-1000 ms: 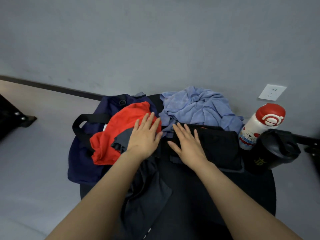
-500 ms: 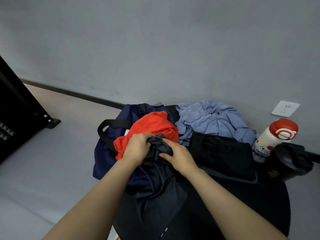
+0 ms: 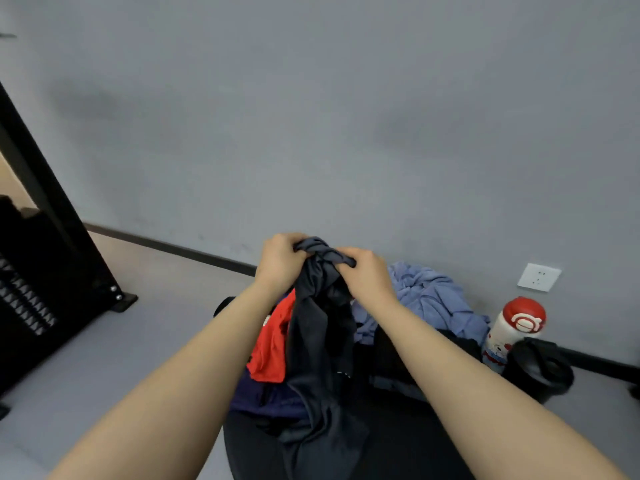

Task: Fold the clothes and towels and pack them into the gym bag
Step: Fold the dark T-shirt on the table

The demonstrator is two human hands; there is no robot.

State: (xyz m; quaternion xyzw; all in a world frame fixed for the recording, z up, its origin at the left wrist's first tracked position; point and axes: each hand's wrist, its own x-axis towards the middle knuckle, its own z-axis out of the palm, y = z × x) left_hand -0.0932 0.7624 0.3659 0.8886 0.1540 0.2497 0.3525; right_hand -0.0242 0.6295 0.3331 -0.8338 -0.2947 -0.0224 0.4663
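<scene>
Early stage of the task. Your left hand point(image 3: 280, 261) and right hand point(image 3: 367, 275) are raised above the round black tabletop point(image 3: 415, 445), fingers point(image 3: 346, 252) curled tight around the bunched top of a dark grey garment point(image 3: 318, 358), which hangs down unfolded to the tabletop. Nothing appears folded or packed yet. The red garment point(image 3: 270, 348) lies crumpled at the left edge on the navy gym bag point(image 3: 256, 396). The blue towel point(image 3: 429, 299) is heaped at the far edge, with a black garment point(image 3: 388, 355) just in front of it. A white bottle with a red cap point(image 3: 512, 330) and a black bottle point(image 3: 540, 372) stand at the right edge.
</scene>
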